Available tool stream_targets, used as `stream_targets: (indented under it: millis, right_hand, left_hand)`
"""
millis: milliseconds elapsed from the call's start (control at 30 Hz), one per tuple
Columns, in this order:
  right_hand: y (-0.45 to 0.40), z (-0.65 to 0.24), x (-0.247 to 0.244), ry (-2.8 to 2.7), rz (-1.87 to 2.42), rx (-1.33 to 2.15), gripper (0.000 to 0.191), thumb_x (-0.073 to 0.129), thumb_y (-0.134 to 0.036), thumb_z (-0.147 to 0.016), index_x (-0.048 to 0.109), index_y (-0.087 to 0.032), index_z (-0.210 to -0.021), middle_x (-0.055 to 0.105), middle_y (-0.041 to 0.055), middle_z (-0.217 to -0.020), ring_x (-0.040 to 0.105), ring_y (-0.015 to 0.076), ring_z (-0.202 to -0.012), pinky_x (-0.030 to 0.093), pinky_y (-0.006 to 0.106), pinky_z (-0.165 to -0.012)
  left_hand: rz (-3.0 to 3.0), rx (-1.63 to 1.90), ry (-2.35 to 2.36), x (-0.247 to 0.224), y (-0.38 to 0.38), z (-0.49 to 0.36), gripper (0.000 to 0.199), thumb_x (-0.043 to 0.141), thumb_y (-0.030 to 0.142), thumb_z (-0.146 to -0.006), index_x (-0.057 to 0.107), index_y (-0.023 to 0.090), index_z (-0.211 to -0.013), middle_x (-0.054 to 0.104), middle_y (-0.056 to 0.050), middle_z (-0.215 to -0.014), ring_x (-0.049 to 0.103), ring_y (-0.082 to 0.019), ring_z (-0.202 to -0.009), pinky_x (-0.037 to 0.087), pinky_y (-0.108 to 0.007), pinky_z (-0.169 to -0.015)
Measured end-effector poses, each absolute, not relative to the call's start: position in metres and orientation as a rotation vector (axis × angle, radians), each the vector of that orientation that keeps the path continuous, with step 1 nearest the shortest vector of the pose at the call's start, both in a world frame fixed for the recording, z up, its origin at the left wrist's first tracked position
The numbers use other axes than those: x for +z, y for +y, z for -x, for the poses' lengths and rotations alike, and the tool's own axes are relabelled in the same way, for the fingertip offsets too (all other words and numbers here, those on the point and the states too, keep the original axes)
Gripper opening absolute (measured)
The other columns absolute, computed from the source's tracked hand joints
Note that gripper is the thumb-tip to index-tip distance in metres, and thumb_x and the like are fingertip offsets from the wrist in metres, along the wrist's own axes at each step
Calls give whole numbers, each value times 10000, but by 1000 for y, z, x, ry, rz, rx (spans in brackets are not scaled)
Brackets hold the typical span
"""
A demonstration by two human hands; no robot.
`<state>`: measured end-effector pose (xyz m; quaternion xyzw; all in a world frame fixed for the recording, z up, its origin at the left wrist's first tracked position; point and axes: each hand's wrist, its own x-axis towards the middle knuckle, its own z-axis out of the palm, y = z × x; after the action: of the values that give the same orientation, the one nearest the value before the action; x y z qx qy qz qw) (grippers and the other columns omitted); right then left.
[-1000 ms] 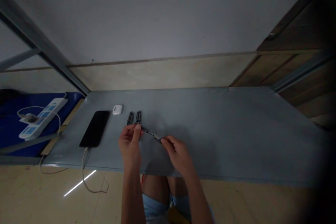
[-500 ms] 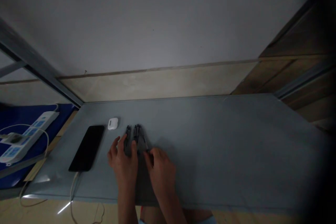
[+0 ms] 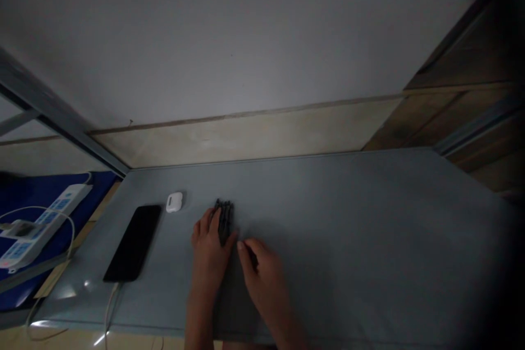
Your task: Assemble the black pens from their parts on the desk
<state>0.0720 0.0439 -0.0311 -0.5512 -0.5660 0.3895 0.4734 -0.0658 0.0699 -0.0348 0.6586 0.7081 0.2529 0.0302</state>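
On the gray tabletop (image 3: pixel 348 229), the folded multi-tool (image 3: pixel 224 220) lies lengthwise just ahead of your left hand (image 3: pixel 209 256), whose fingers sit slightly apart and touch its near end. Your right hand (image 3: pixel 263 279) is just beside it, fingers close together; in the dim light you cannot tell whether either hand grips anything. To the left lie a black phone (image 3: pixel 132 243) with a white cable (image 3: pixel 109 311) and a white earbud case (image 3: pixel 174 202), and a power strip (image 3: pixel 45 227) sits beyond the table's edge on blue cloth (image 3: pixel 90 186).
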Motion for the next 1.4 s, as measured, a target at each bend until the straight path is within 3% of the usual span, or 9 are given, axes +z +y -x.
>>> stream_targets:
  millis: [300, 500, 700, 833, 1000, 1167, 1300, 1400]
  right_hand:
    - [58, -121, -35, -1468, 1540, 704, 385, 439, -425, -963, 539, -207, -662, 559, -7, -592, 519, 151, -529, 350, 261, -529]
    - [57, -116, -35, -1562, 1529, 611, 378, 417, -390, -982, 536, -209, -672, 578, -7, -611, 541, 148, -528, 358, 256, -531]
    - [55, -114, -37, -1632, 1539, 530, 364, 383, -369, -996, 564, -220, -717, 615, 10, -664, 595, 167, -578, 377, 262, -535]
    - [53, -112, -37, -1669, 1556, 498, 368, 372, -366, -999, 553, -231, -708, 619, 9, -667, 611, 173, -592, 384, 265, -529]
    - [53, -110, -36, -1728, 1580, 436, 364, 373, -363, -996, 557, -238, -707, 635, 14, -675, 620, 180, -591, 397, 272, -528]
    - [55, -109, -42, -1785, 1572, 361, 355, 377, -362, -991, 567, -240, -716, 641, 23, -685, 639, 202, -616, 446, 297, -553]
    - [55, -108, -44, -1788, 1586, 277, 345, 363, -345, -990, 588, -245, -749, 644, 40, -715, 651, 221, -646, 486, 322, -569]
    - [58, -104, -43, -1810, 1583, 213, 296, 370, -324, -983, 634, -234, -886, 674, 76, -872, 664, 248, -815, 539, 383, -721]
  left_hand:
    - [-2280, 360, 2462, -36, 46, 58, 492, 410, 218, -968, 422, 264, -1458, 533, -96, -1399, 520, -287, -1201, 469, -463, -923]
    - [-2422, 222, 2437, -43, 50, 84, 525, 328, 223, -989, 325, 148, -1509, 528, -151, -1404, 458, -322, -1288, 422, -516, -980]
    - [-2488, 412, 2319, -62, 68, 103, 590, 335, 284, -987, 215, 118, -1540, 426, -170, -1490, 352, -307, -1395, 334, -528, -1100]
    - [-2531, 533, 2144, -63, 87, 102, 593, 352, 326, -990, 215, 167, -1545, 401, -125, -1518, 293, -294, -1433, 290, -540, -1136]
    - [-2655, 468, 1821, -51, 113, 92, 568, 347, 339, -1003, 233, 190, -1540, 392, -84, -1531, 294, -237, -1439, 310, -477, -1153]
    - [-2656, 478, 1835, -46, 120, 80, 556, 326, 345, -1011, 252, 164, -1532, 370, -97, -1541, 285, -228, -1447, 310, -467, -1162]
    - [-2607, 591, 2022, -48, 116, 81, 541, 330, 307, -1004, 293, 126, -1512, 306, -135, -1566, 209, -263, -1473, 242, -530, -1183]
    - [-2547, 703, 2117, -49, 112, 92, 519, 358, 316, -993, 362, 147, -1483, 269, -127, -1583, 159, -297, -1483, 227, -561, -1179]
